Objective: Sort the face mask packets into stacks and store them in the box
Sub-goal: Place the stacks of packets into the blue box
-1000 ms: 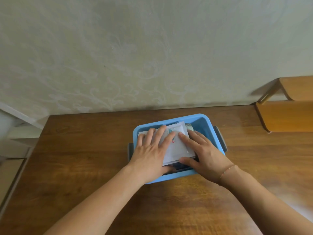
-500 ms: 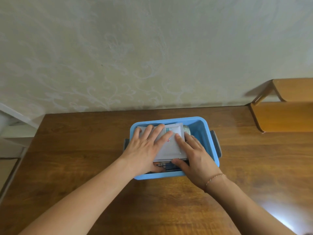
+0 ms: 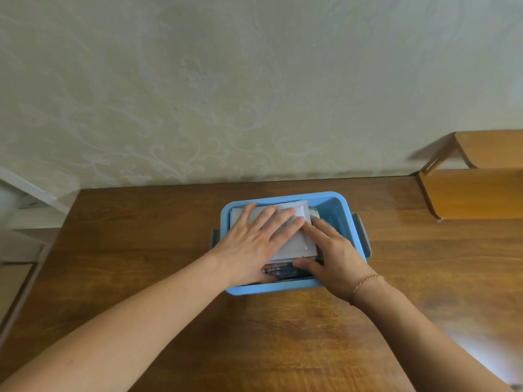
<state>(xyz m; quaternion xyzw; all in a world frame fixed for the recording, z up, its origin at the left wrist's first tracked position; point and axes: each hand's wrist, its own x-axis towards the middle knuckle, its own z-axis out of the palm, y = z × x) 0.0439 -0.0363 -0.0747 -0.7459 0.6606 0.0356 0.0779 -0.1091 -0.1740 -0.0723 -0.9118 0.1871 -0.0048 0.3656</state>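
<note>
Centre of frame, blue box (image 3: 336, 210) on table (image 3: 141, 250) | left hand (image 3: 256, 241) flat, fingers straight, pressing white packets (image 3: 297, 244) level | right hand (image 3: 334, 256) fingers straight, thumb steadying stack edge | packets inside box, likely final tidying

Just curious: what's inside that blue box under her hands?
The blue box holds a stack of packets: a white packet on top, darker ones beneath. Both hands, left and right, cover the rest.
</note>
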